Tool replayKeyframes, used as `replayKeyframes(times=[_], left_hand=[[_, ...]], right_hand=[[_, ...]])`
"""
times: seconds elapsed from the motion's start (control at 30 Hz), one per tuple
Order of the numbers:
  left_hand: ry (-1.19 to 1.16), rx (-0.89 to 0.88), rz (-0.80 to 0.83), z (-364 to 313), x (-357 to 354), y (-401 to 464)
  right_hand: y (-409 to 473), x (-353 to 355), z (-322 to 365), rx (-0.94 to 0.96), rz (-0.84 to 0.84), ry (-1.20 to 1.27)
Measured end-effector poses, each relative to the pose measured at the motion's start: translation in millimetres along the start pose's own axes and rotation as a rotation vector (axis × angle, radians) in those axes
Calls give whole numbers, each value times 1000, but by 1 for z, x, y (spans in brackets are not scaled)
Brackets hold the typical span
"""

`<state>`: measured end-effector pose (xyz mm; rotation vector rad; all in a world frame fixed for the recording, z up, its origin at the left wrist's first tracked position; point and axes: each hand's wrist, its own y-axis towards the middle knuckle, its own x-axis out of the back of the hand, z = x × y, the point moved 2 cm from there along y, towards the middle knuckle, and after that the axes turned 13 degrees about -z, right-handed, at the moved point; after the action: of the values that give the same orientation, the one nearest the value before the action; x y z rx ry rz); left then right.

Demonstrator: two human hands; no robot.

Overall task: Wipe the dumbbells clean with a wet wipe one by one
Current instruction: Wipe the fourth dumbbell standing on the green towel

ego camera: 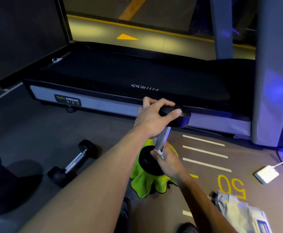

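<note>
Head view: left hand [151, 117] grips the top end of an upright dumbbell [162, 140] standing on a green cloth [144, 182]; right hand [166, 161] pinches a wet wipe [160, 151] against its handle.

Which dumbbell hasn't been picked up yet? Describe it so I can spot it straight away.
Start at the long black treadmill across the floor. In front of its left end, a black-headed dumbbell with a chrome handle lies flat on the grey floor. Unlike the upright dumbbell on the lime-green cloth, no hand touches it.
</note>
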<state>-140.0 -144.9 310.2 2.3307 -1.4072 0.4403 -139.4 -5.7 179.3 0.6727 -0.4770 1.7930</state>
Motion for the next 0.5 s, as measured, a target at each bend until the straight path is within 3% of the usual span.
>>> replayKeyframes(times=[0.17, 0.37, 0.5], left_hand=[[11, 15, 3, -7, -5, -3], [17, 21, 24, -7, -3, -5], [11, 26, 40, -8, -1, -9]], right_hand=[[9, 16, 6, 33, 35, -29], [24, 22, 36, -20, -345, 233], [-9, -1, 30, -45, -256, 177]])
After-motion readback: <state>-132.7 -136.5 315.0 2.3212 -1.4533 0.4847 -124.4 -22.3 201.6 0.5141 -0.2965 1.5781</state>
